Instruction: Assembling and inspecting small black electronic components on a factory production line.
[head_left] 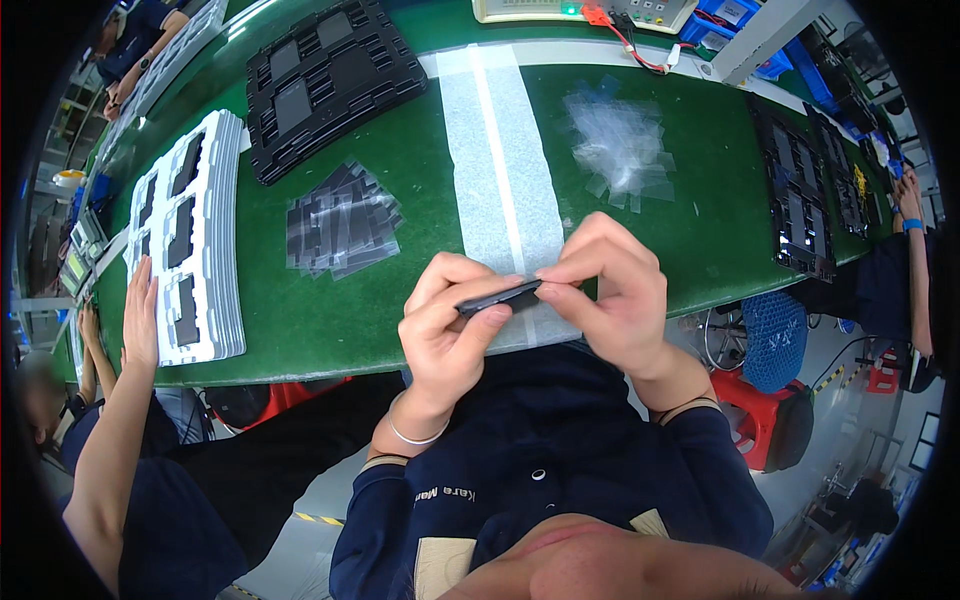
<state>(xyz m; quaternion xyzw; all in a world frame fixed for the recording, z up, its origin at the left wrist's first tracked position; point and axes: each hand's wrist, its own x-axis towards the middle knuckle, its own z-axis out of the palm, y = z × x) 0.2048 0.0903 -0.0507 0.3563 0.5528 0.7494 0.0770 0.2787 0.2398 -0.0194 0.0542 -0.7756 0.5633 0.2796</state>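
Observation:
A thin dark flat slab (497,299), seen nearly edge-on, is held up in front of my body above the near edge of the green table (420,120). My left hand (440,325) is closed around its left part, fingers behind and thumb in front. At the slab's right end my right hand (618,292) pinches with thumb and forefinger. Whether a film lies between those fingertips is too small to tell. Beneath the hands runs a pale cloth strip (503,180). To its left lies a fanned pile of clear film strips (345,222); a looser heap of clear film (622,145) lies to its right.
A stack of black trays (335,75) holds dark slabs at the far left. White trays (215,250) are stacked nearer, with a co-worker's hand (141,315) against them. More black trays (793,190) stand at right. A device with red and black leads (590,12) sits at the back.

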